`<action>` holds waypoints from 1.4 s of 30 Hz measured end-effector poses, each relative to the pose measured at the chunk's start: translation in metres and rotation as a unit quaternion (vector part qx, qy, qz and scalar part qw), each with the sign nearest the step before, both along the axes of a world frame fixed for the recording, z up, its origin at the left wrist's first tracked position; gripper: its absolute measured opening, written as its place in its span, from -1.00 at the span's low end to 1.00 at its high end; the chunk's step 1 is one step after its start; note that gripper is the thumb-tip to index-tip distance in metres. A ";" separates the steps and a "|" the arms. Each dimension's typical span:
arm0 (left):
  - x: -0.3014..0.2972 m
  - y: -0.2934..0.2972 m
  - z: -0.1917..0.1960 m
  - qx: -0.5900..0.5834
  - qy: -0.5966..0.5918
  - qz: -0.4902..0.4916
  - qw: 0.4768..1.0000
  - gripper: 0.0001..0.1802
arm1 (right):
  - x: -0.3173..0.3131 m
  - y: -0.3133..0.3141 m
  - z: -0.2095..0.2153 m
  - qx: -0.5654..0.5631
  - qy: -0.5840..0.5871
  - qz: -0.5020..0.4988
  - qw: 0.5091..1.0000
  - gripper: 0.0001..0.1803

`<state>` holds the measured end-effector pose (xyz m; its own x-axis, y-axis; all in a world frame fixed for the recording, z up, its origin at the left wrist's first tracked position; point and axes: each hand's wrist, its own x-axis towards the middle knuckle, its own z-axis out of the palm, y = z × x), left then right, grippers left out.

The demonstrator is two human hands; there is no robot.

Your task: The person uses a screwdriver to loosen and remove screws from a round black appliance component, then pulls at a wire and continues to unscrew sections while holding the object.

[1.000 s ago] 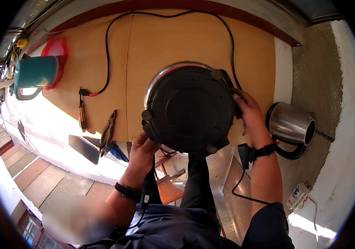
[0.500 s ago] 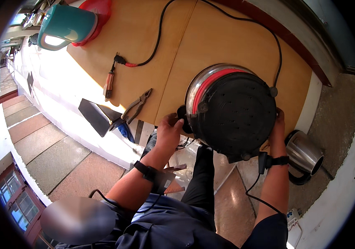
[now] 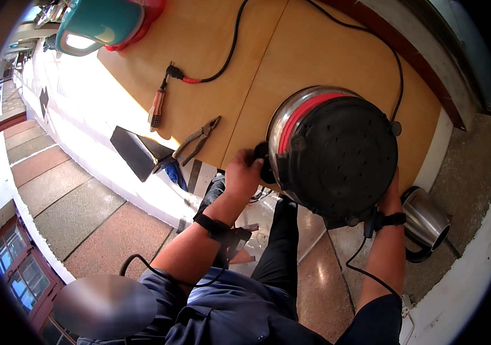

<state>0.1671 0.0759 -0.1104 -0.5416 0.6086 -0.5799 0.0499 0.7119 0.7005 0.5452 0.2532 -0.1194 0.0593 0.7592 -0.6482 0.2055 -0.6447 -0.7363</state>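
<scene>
An electric pot [image 3: 337,155] is tilted on the wooden table's near edge, its black perforated underside facing me. A red band and a shiny steel wall show behind that base. My left hand [image 3: 242,175] is closed on the black side handle [image 3: 264,163] at the pot's left. At the lower right, my right hand [image 3: 392,192] supports the pot's rim; its fingers are mostly hidden behind the base. A black power cord [image 3: 401,86] leaves the pot's right side, loops round the table's far side and ends in a plug [image 3: 174,72] at the left.
A screwdriver [image 3: 156,108] touches the plug, and open-jawed pliers [image 3: 198,140] lie at the table's left edge. A teal kettle [image 3: 104,23] stands by a red basin [image 3: 147,23], far left. Below the table's right side, a steel kettle [image 3: 426,215] lies tipped. A dark box [image 3: 139,152] sits left.
The whole view has shifted slightly, with the pot a little farther right. My left fingers have closed more around the handle, and my right fingers have slipped farther behind the base.
</scene>
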 end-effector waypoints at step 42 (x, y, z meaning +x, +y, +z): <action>-0.219 0.047 0.057 0.151 -0.074 -0.099 0.981 -0.54 | -0.185 -0.003 0.067 0.104 -0.196 0.074 0.972 -0.56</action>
<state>-0.0516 0.1229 -0.0530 -0.3187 0.8497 -0.4200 0.0472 0.4568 0.8883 0.3597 0.2498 -0.0522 0.1510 0.8908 -0.4285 0.5760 -0.4316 -0.6943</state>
